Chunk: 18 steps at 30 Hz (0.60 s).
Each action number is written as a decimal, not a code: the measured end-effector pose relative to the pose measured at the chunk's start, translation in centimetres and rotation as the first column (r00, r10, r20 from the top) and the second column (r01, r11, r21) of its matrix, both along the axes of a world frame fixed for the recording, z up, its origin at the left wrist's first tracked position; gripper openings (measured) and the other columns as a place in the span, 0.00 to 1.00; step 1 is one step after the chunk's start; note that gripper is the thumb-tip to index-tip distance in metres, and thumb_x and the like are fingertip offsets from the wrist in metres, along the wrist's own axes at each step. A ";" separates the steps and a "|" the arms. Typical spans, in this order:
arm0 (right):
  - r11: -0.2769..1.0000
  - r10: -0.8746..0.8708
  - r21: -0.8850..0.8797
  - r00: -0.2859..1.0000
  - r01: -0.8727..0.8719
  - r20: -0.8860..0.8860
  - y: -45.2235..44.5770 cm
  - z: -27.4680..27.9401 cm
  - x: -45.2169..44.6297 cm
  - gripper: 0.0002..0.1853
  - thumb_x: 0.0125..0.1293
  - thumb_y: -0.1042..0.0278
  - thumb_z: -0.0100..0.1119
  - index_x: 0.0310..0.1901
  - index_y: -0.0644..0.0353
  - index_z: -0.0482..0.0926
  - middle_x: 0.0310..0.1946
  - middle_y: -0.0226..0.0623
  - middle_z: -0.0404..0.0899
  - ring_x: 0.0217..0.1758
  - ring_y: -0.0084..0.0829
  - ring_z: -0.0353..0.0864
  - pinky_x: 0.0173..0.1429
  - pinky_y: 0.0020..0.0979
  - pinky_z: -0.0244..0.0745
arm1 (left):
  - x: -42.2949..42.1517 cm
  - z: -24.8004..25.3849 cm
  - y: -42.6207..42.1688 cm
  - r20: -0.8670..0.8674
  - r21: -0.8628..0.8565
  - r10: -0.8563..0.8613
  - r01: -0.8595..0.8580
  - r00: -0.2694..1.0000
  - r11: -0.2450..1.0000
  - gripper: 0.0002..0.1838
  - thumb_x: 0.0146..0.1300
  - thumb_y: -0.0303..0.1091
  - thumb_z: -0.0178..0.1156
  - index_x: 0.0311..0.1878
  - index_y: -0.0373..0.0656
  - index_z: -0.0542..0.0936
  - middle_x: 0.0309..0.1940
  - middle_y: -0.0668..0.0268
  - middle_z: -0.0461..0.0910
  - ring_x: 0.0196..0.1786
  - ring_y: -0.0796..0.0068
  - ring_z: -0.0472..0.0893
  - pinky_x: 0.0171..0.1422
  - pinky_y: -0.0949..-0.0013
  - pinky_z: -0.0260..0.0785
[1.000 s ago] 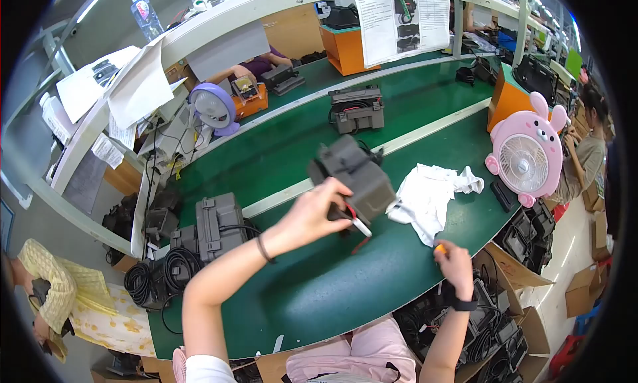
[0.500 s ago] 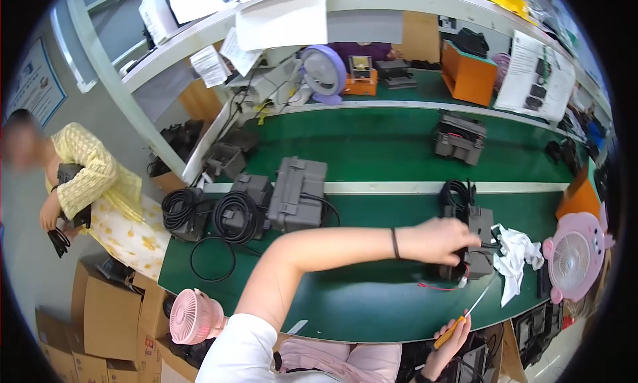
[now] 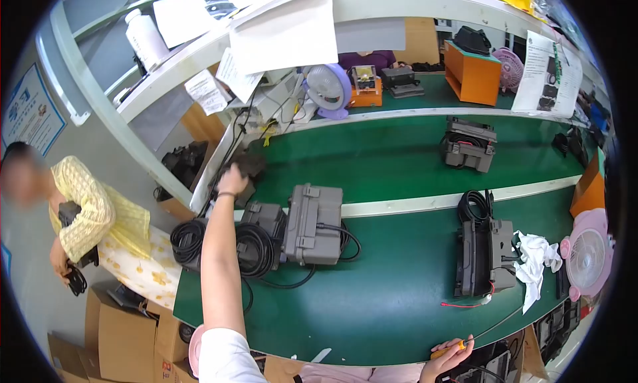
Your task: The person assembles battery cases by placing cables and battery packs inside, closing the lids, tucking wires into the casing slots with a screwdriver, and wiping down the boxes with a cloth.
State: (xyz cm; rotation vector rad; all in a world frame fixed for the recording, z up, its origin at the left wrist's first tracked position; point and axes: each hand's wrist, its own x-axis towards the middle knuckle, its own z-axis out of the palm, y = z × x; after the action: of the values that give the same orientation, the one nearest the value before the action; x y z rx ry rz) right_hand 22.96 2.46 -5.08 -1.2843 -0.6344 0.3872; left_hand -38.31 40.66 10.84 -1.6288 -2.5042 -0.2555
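Note:
My left hand (image 3: 232, 181) reaches to the far left of the green table, at a dark grey part (image 3: 249, 167) that is blurred; its fingers are smeared and their grip is hidden. My right hand (image 3: 452, 360) holds a screwdriver (image 3: 448, 349) with an orange-yellow handle at the front edge. An open grey box (image 3: 503, 250) with a coiled black cable and a red wire stands on the right, beside a white cloth (image 3: 531, 266). Closed grey boxes (image 3: 314, 223) with coiled black cables (image 3: 258, 250) stand left of centre.
Another grey box (image 3: 469, 145) sits on the far green strip. A purple fan (image 3: 327, 89) and orange stands (image 3: 470, 76) are behind. A pink fan (image 3: 587, 255) stands at the right edge. A co-worker in yellow (image 3: 100, 207) is at the left, above cardboard boxes (image 3: 123, 336).
My left hand has left the open grey box on the right and moved far to the left. The open box rests on the table. My right hand still has the screwdriver.

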 end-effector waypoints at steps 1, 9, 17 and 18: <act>1.000 0.001 -0.007 0.999 0.000 0.040 0.0 -0.2 0.1 0.24 0.83 0.62 0.39 0.74 0.60 0.54 0.33 0.31 0.67 0.23 0.16 0.63 0.23 0.18 0.66 | -2.3 -1.9 -0.2 -0.019 -0.211 0.074 -0.076 0.997 0.975 0.46 0.58 0.50 0.67 0.76 0.43 0.57 0.57 0.42 0.80 0.60 0.41 0.80 0.64 0.47 0.73; 0.998 -0.059 -0.008 0.998 0.060 0.038 0.8 -0.5 -0.2 0.24 0.83 0.63 0.40 0.74 0.62 0.55 0.31 0.30 0.66 0.23 0.15 0.63 0.23 0.18 0.65 | -1.8 -3.7 1.9 -0.156 0.046 -0.226 0.236 0.961 0.971 0.15 0.66 0.41 0.62 0.41 0.38 0.84 0.40 0.43 0.84 0.48 0.41 0.83 0.57 0.47 0.74; 0.998 -0.046 -0.052 0.999 0.047 0.014 0.7 -2.1 0.8 0.23 0.83 0.63 0.41 0.73 0.62 0.57 0.29 0.28 0.65 0.22 0.14 0.61 0.24 0.18 0.64 | 12.6 3.7 1.4 0.151 0.380 -0.468 0.386 0.871 0.840 0.15 0.69 0.40 0.59 0.46 0.36 0.82 0.40 0.42 0.83 0.48 0.40 0.82 0.53 0.47 0.74; 0.998 -0.046 -0.045 0.999 0.047 0.016 0.8 -2.0 0.8 0.23 0.83 0.63 0.41 0.73 0.62 0.58 0.29 0.28 0.65 0.22 0.14 0.61 0.24 0.18 0.64 | 14.6 4.7 0.9 0.191 0.401 -0.481 0.380 0.856 0.834 0.15 0.69 0.40 0.59 0.46 0.36 0.82 0.40 0.42 0.83 0.48 0.41 0.82 0.54 0.48 0.74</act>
State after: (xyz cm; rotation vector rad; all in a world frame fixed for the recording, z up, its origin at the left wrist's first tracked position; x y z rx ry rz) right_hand 23.77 3.26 -7.05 -1.3439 -0.6104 0.3559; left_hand -23.69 41.57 15.50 -2.0951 -2.0433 -0.9958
